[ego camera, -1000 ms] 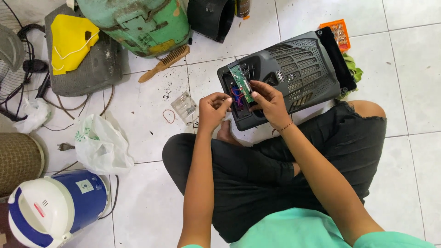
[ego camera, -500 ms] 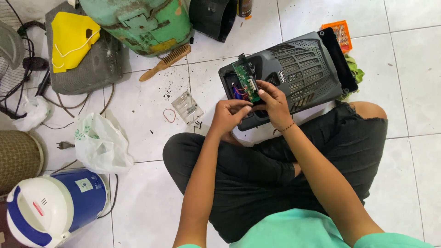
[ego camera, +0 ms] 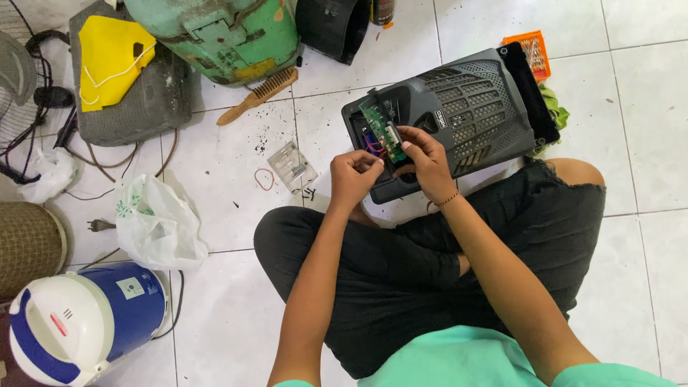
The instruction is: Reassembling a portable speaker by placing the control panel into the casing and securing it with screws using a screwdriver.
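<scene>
Green circuit board [ego camera: 382, 131] at the black speaker casing's [ego camera: 473, 107] near-left corner, right hand [ego camera: 424, 159] pinching its lower end, left hand [ego camera: 355, 175] just beside, fingers curled shut

- Top: I see a mint-green short-sleeved shirt [ego camera: 459, 358]; sleeve hems end high on both upper arms.
- Trousers: black trousers [ego camera: 401, 272], plain fabric, creased at the knees, with a frayed, ragged cut edge at the right knee.
- Wrist: thin orange-brown cord bracelet [ego camera: 448, 201] on my right wrist.
- Forearms and both hands bare; no gloves, no watch.
</scene>
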